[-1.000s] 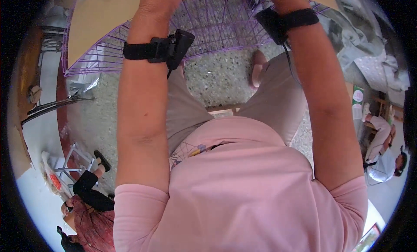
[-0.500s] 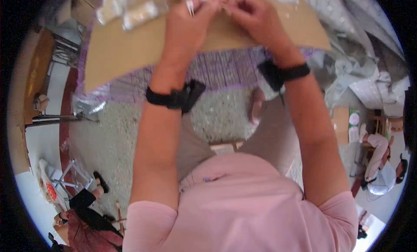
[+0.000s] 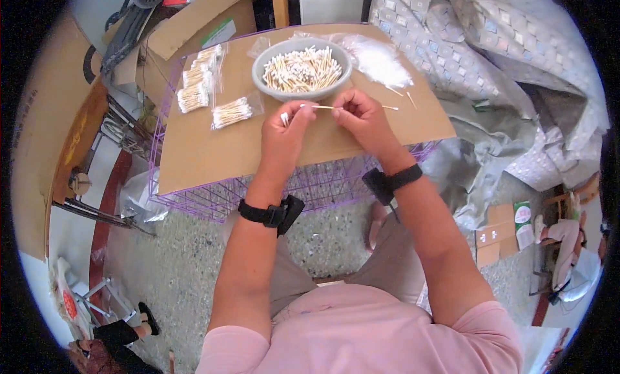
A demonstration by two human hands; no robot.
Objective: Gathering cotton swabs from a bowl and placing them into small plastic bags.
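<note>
"What does the head view give you?"

"From out here I see the left hand [image 3: 287,125] and the right hand [image 3: 366,119] with a cotton swab [image 3: 324,107] stretched between them, over the cardboard [image 3: 219,158], on the wearer's side of the grey bowl [image 3: 303,96]. Its long axis runs left to right, nearly level."

"Grip?"

"Each hand pinches near one end (white tips [image 3: 285,118] also poke from the left); I can't tell how tightly."
</note>
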